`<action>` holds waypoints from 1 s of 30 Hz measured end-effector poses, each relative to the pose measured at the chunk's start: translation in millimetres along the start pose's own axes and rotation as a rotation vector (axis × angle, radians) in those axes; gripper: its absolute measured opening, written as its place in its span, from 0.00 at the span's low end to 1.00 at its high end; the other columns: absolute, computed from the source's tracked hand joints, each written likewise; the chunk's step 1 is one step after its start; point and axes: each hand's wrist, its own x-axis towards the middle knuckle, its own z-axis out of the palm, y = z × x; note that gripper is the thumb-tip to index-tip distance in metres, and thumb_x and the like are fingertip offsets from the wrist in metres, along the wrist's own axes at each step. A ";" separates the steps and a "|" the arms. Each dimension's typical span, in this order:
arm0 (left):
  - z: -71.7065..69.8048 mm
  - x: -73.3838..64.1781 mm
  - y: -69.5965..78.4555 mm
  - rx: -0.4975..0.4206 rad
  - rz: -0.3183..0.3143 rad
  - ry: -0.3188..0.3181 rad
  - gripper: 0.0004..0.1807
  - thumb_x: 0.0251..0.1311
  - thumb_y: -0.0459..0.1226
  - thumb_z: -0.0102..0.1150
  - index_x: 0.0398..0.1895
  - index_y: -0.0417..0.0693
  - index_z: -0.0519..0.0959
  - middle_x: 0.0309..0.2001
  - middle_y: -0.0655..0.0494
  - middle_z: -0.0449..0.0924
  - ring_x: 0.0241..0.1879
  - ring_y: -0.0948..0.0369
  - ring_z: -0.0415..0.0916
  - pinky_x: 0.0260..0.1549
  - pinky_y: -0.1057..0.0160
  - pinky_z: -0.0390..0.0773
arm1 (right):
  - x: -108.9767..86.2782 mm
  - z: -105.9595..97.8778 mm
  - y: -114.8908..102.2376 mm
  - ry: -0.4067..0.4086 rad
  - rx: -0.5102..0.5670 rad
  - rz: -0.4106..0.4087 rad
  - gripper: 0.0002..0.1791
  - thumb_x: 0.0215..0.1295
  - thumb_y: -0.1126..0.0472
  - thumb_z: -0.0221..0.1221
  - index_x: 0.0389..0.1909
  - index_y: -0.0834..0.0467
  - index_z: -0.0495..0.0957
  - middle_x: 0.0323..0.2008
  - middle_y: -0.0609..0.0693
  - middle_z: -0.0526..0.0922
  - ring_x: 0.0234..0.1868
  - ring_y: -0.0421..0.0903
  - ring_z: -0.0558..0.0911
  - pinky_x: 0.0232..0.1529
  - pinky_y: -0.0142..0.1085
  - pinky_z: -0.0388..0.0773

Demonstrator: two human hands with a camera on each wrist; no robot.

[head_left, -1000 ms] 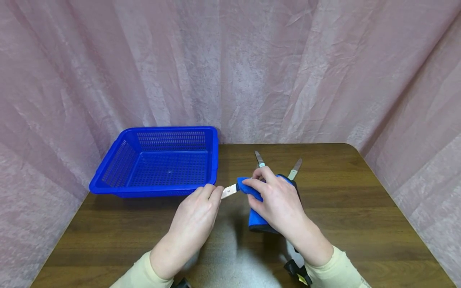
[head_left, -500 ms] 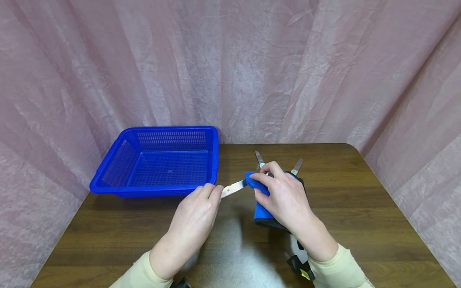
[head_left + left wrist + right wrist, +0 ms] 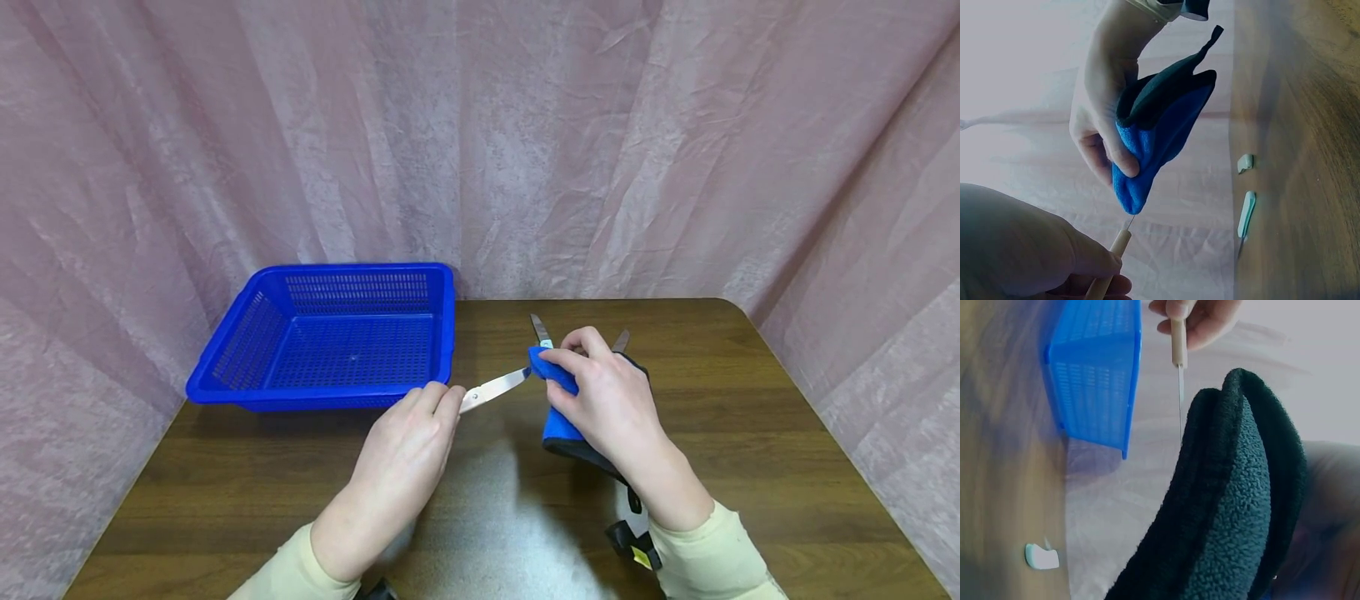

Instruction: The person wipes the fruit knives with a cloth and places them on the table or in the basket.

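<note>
My left hand [image 3: 408, 450] grips the pale handle of a knife [image 3: 498, 388], whose bare blade points right and slightly away from me. In my right hand [image 3: 609, 400] a blue cloth [image 3: 561, 425] with black edging is pinched, its folded corner at the blade's tip. The left wrist view shows that cloth [image 3: 1166, 125] hanging in loose folds above the cream handle [image 3: 1111, 259]. Seen from the right wrist, the cloth [image 3: 1235, 506] fills much of the view and hides the blade's end. Beyond the right hand lie two more knives, one blade [image 3: 540, 327] left of the other [image 3: 621, 340].
A blue plastic basket [image 3: 318, 395] with slotted sides stands on the wooden table [image 3: 225, 500] at the left, just beyond my left hand. Pale green handles [image 3: 1246, 214] of the lying knives show in the left wrist view. A pink curtain [image 3: 480, 150] hangs behind the table.
My right hand has drawn the cloth right and away along the blade to its tip, uncovering most of the blade. The left hand has stayed in place with the knife.
</note>
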 end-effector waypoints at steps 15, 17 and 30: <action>2.1 -0.1 -1.4 -0.005 0.003 0.011 0.10 0.67 0.26 0.69 0.48 0.35 0.82 0.34 0.48 0.79 0.26 0.51 0.76 0.22 0.57 0.76 | -5.1 1.1 -17.3 0.058 0.040 -0.132 0.19 0.63 0.62 0.76 0.55 0.50 0.93 0.52 0.49 0.82 0.42 0.50 0.87 0.39 0.49 0.84; 2.0 0.0 -1.4 -0.002 0.003 0.009 0.10 0.65 0.26 0.71 0.48 0.35 0.82 0.34 0.48 0.79 0.26 0.51 0.77 0.22 0.57 0.77 | -7.1 4.0 -22.4 0.070 0.042 -0.179 0.19 0.61 0.63 0.76 0.53 0.50 0.93 0.51 0.49 0.82 0.39 0.49 0.86 0.38 0.48 0.84; 1.1 -0.6 -0.1 -0.003 0.016 0.009 0.08 0.68 0.26 0.69 0.47 0.34 0.83 0.34 0.48 0.79 0.27 0.51 0.78 0.23 0.58 0.78 | -13.9 14.8 -36.0 0.032 0.015 -0.256 0.20 0.60 0.62 0.79 0.53 0.46 0.93 0.51 0.48 0.81 0.34 0.51 0.83 0.36 0.44 0.82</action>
